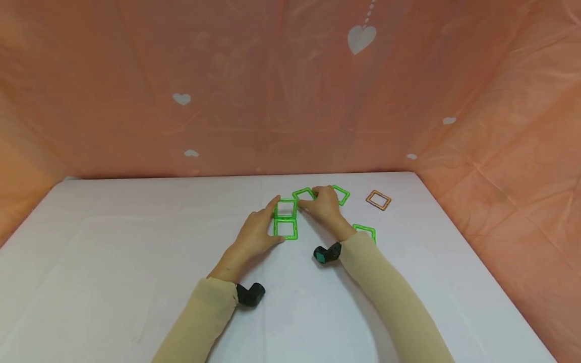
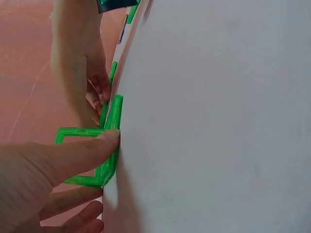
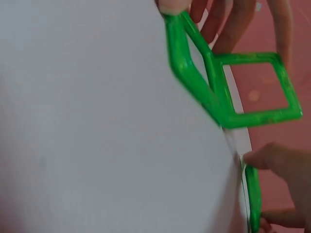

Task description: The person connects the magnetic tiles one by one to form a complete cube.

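Two green square magnetic tiles, joined along one edge, are at the middle of the table: one lies flat, the other stands upright behind it. My left hand grips this pair from the left, thumb at the near edge of the flat tile and fingers at the upright one. Just right of the pair, my right hand holds a third green tile between thumb and fingers. In the right wrist view that tile shows edge-on, close over the white surface.
Beyond my right hand lies another green tile, partly covered by it. One more green tile is partly hidden by my right forearm. An orange tile lies farther right. Orange cloth hangs behind the white table.
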{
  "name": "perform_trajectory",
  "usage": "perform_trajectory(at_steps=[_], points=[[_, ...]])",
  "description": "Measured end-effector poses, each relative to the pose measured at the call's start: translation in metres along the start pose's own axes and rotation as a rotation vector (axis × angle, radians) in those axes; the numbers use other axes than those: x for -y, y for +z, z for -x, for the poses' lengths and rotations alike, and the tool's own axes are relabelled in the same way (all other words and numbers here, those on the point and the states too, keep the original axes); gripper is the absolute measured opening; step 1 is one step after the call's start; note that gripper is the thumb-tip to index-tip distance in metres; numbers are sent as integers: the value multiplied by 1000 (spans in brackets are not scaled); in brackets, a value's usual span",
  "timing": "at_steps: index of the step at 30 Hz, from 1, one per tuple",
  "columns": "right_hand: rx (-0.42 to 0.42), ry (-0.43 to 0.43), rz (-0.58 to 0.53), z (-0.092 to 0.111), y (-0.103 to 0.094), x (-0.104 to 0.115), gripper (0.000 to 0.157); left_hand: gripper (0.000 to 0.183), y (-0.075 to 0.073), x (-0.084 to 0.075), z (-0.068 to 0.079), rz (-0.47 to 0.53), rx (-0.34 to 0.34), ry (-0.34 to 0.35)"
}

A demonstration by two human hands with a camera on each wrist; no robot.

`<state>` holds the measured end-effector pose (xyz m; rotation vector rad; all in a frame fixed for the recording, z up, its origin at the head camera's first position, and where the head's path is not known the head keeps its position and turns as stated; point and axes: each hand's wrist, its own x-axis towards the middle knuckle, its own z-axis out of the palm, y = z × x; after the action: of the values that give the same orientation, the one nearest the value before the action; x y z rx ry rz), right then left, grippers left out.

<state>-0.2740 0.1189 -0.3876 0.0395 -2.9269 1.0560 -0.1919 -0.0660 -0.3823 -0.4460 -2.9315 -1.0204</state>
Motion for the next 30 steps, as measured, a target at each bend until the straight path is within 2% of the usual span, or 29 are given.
perform_trajectory(at_steps=[7,13,22,30], points=[[13,0,-105,4,-10,-7,63,96,-1,-1,1,6,0,-13],[40,-50,-98,9,-15,-12,60,96,0,1,1,0,-7,3],[70,-71,-143,21,-21,-13,59,96,3,0,0,-2,-8,6],[113,-102,-231,32,-24,-13,59,97,2,-1,0,-3,-6,-3]])
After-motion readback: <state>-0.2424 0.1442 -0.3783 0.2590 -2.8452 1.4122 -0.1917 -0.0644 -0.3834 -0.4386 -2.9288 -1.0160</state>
